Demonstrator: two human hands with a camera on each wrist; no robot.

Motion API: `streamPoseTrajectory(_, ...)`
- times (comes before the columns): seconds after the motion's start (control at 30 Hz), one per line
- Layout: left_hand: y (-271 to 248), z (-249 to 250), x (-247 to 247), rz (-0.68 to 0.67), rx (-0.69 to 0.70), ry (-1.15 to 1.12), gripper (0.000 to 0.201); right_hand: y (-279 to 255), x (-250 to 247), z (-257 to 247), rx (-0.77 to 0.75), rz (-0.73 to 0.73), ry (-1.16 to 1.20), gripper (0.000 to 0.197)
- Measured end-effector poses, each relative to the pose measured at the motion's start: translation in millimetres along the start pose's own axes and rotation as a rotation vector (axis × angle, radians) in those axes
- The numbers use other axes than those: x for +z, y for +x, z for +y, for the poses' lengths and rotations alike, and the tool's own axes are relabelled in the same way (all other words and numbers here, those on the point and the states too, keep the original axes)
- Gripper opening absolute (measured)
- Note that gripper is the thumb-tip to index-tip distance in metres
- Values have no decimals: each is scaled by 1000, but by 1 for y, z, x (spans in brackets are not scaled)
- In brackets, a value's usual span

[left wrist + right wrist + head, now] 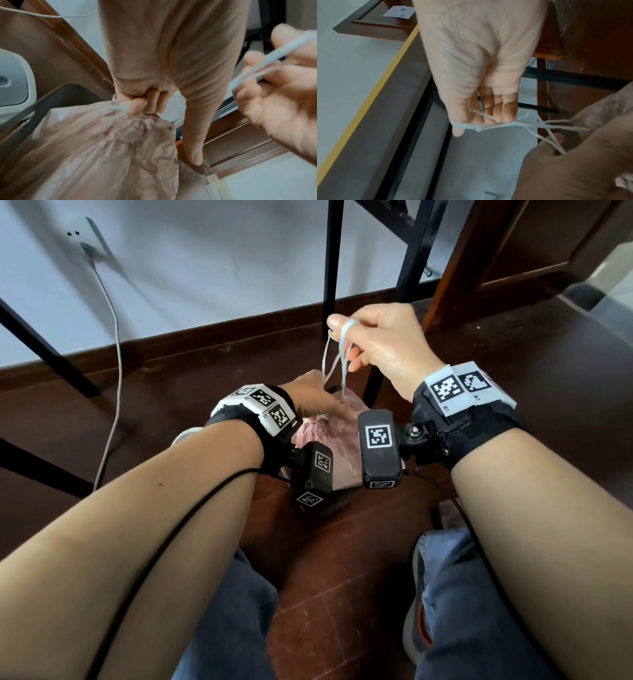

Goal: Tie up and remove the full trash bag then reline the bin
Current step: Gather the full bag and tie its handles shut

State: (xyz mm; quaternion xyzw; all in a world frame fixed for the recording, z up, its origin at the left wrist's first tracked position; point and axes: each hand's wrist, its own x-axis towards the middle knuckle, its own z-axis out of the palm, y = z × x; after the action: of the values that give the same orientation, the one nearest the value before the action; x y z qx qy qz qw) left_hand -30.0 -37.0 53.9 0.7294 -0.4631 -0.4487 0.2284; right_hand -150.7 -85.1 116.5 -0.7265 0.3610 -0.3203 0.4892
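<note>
Hands at work on a pink trash bag [346,436] set low on the dark wood floor [342,577] between the person's knees; the left hand [315,398] curls its fingers [137,106] round the gathered neck, pinching the plastic just where the pale drawstring [337,361] leaves it, thumb stretched down the bag's side; the right hand [380,340], raised above, has the string looped over its forefinger, the other fingers [494,108] pressed together and folded on the strands; thin, soft film of this sort is likely light, slippery and easily torn, so the bunched neck and the cords look the safest hold; the bin itself is hard to pick out, only a dark edge [56,97] beside the bag in the left wrist view; wrist cameras cover much of the bag from above; whether a knot has formed cannot be told.
</note>
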Motion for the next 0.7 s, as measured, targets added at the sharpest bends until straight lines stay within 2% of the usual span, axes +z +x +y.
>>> streamPoseTrajectory(0.07, 0, 0, 0, 2, 31, 49, 68, -3, 5, -3, -10, -76, 56, 31)
streamPoseTrajectory(0.17, -4, 3, 3, 38, 54, 56, 33, -6, 12, -5, 21, -159, 146, 25)
streamPoseTrajectory(0.2, -5, 4, 3, 58, 43, 24, 28, -6, 13, -4, 36, -175, 178, 23)
streamPoseTrajectory(0.37, -6, 2, 1, 108, 6, -88, 33, -4, 11, 0, 101, -216, 212, 21)
streamPoseTrajectory(0.47, -5, 0, 0, 190, -4, -55, 34, 0, 9, 8, 170, -229, -4, 34)
streamPoseTrajectory(0.57, -5, -1, -1, 164, -1, -186, 32, 2, 11, 23, 228, -263, -192, 49)
streamPoseTrajectory(0.63, -5, -2, -1, 137, 5, -252, 35, 1, 13, 31, 184, -326, -319, 54)
streamPoseTrajectory(0.7, -4, -3, 0, 116, -1, -283, 33, 0, 15, 35, 125, -389, -467, 49)
